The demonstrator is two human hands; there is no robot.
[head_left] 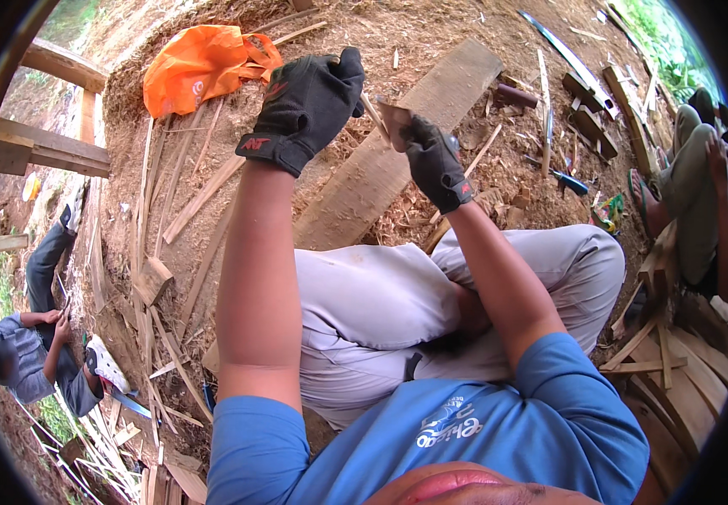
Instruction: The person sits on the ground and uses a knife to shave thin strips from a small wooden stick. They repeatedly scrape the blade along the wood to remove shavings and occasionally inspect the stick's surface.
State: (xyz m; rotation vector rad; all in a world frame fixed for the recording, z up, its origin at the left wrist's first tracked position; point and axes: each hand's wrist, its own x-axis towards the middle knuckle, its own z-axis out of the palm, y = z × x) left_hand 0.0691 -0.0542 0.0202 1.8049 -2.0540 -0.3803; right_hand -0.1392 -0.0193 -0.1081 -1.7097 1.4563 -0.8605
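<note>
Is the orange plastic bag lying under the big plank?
No, the orange plastic bag lies on the sawdust-strewn ground, apart from the plank.

A small, flat, reddish-brown piece of wood (pixel 395 120) is held up in the air above a long pale plank. A thin pale wooden sliver (pixel 371 108) slants against its upper left edge, tilted.

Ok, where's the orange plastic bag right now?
In the head view the orange plastic bag lies on the sawdust at upper left, just left of the gloved left hand and above the loose wooden slats.
</note>
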